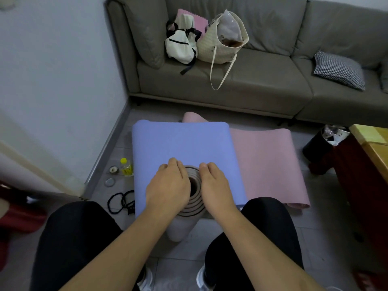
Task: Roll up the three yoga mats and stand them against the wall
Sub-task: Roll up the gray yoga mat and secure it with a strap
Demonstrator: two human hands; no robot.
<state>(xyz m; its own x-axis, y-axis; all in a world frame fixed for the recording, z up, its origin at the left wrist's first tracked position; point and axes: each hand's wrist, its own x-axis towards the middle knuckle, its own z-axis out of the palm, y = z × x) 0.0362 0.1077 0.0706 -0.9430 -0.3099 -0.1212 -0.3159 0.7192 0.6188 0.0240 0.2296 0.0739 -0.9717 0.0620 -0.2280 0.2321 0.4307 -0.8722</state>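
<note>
Yoga mats, three in view, all on the grey tiled floor (pixel 273 223) in front of a grey sofa (pixel 262 80). Left to right: white wall (pixel 52 80) at 9 o'clock; along its skirting a yellow-capped bottle (pixel 126 167), two small round tins and a tangle of black elastic straps (pixel 120 201).

Blue mat (pixel 180 143) lies flat at centre frame, running toward 12 o'clock. Rolled mat (pixel 194 194) stands on end at its near edge, between the person's knees — spiral of grey layers visible from above, pale outer skin below. Left hand (pixel 168 190) clasps the roll's top from 9 o'clock, fingers together and curled over the rim. Right hand (pixel 216 186) does the same from 3 o'clock, fingers together, curled down round the edge.

Pink mat (pixel 270 164) lies flat at 3 o'clock of the blue one, partly under it, far corner showing at 12 o'clock.

On the sofa: white backpack (pixel 180 47), cream tote bag (pixel 222 43), checked cushion (pixel 339 70). At 3 o'clock — black bin (pixel 315 148), then a wooden table (pixel 369 148).
</note>
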